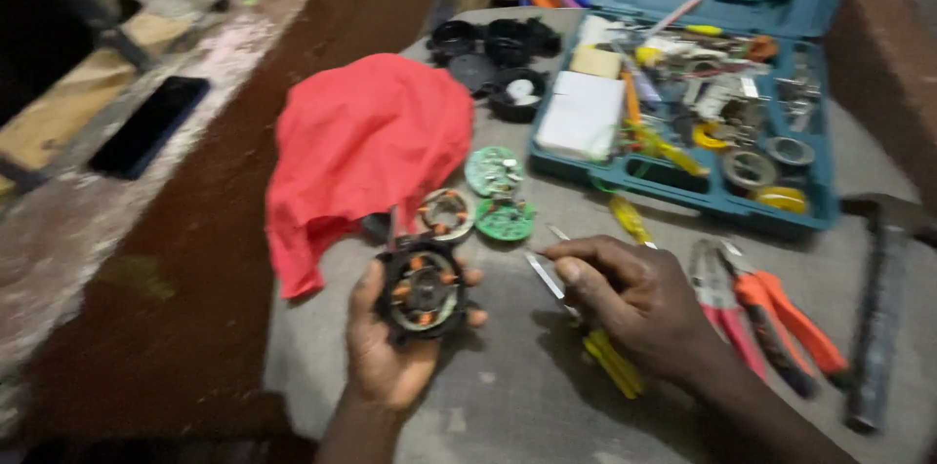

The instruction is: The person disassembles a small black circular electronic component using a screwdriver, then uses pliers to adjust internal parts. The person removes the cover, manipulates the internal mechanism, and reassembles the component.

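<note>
The left hand point(390, 347) cupped a small black motor stator point(422, 290) with copper-wound coils, fingers curled around its rim, palm up, near the front edge of the grey table point(508, 396). The right hand point(634, 298) was closed around a yellow-handled screwdriver point(610, 362), its thin metal shaft point(543, 279) pointing toward the stator without touching it, as far as the blurred view allowed one to tell.

Just beyond the stator lay a second ring of copper coils point(446, 214) and two round green circuit boards point(494, 171), one behind the other. A crumpled red cloth point(361, 152) covered the table's left side. To the right of the right hand lay red-handled pliers point(722, 303) and orange-handled pliers point(791, 322), side by side, and a hammer point(878, 298) rested near the right edge.

At the far right corner stood an open teal tool case point(683, 186) full of small parts and tape rolls. Black round housings point(493, 49) sat by the far edge. A dark phone point(148, 125) lay on the ledge off to the left.
</note>
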